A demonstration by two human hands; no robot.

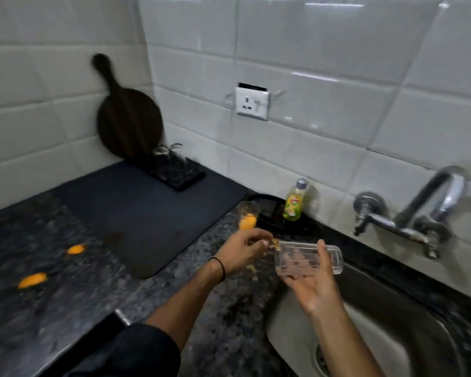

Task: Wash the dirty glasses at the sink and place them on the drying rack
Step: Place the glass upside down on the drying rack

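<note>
- Counter of dark speckled stone beside a stainless steel sink, seen from above. The whole view is motion-blurred.
- Right hand, palm up, with its fingers wrapped round a clear drinking glass. The glass lies on its side above the sink's left edge.
- Left hand, with a black band on the wrist. Its fingers are curled at the glass's mouth, against a small yellow-green scrap. Whether they grip the scrap cannot be told.
- Tumbler part-filled with orange liquid, standing on the counter just behind the left hand.
- Two orange smears further left on the counter, too blurred to identify.
- Dark grey drying mat on the counter. At its far corner, a black tray bears two upturned clear glasses.
- Round dark wooden board, leaning in the white-tiled corner.
- Green-yellow dish soap bottle by the wall, between the mat and a chrome wall tap.
</note>
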